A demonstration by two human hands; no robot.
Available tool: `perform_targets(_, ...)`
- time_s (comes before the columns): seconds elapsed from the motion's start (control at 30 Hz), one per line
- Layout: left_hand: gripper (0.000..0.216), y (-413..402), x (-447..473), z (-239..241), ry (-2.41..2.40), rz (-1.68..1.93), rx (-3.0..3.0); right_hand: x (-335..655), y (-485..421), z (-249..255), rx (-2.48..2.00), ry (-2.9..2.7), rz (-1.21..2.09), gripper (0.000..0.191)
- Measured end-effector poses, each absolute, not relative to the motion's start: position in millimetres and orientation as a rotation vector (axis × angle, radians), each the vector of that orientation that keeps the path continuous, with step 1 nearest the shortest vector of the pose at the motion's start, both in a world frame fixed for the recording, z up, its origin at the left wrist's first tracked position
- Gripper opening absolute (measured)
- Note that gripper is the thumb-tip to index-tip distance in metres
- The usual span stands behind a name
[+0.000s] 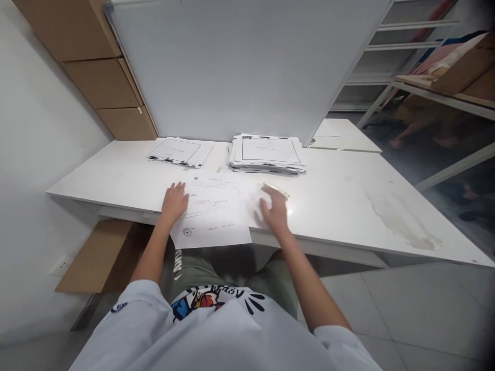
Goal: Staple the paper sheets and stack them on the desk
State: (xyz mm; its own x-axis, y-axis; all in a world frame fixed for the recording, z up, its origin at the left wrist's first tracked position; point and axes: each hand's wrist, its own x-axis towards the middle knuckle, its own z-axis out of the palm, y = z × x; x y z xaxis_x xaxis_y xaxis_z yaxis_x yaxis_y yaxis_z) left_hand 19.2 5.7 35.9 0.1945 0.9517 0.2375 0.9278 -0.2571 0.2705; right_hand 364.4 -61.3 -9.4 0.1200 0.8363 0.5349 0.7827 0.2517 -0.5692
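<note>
A printed sheet of paper (213, 216) lies at the near edge of the white table (348, 206), its lower part hanging over the edge. My left hand (174, 201) rests flat on the sheet's left side with fingers spread. My right hand (274, 208) is just right of the sheet, blurred by motion, fingers reaching toward a small pale object, perhaps a stapler (275, 190), lying on the table at its fingertips. Whether it touches the object I cannot tell.
A thick stack of papers (266, 153) sits at the back centre and a thinner stack (178, 152) at the back left. A large whiteboard (240, 67) stands behind them. Cardboard boxes (104, 82) are at left; metal shelving (425, 77) at right. A stain (398, 221) marks the table's right.
</note>
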Motion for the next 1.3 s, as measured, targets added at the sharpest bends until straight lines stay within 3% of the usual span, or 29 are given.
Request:
perform_targets(0.1,0.062,29.7,-12.6,35.5,1.835,0.483,2.224,298.5,-76.6,-9.6,-1.430,-1.985,0.296,0.057)
perform_targets(0.23,0.069,39.5,-21.6,24.8,1.742,0.257,2.284,262.4,-81.0,-15.8,-1.568,-2.156,0.391,0.060)
perform_targets(0.53,0.071,53.0,-62.9,13.2,1.976,0.009,2.322,315.6,-98.1,-21.7,-1.739,-2.188,0.264,0.065)
perform_targets(0.73,0.070,72.5,-134.7,35.0,2.069,-0.102,2.187,326.3,-106.0,-17.6,-1.746,-2.268,0.219,0.065)
perform_targets(0.9,0.060,70.5,-142.6,59.7,2.411,0.208,2.220,320.3,-106.2,-12.9,-1.832,-2.211,0.204,0.061)
perform_targets(1.17,0.045,-46.4,-4.8,5.4,1.541,0.810,2.687,313.3,-87.3,-30.9,-2.043,-1.797,0.147,0.069)
perform_targets(1.3,0.050,-94.6,37.0,-3.9,1.183,0.673,2.946,307.8,-70.3,-26.9,-2.074,-1.573,0.055,0.070)
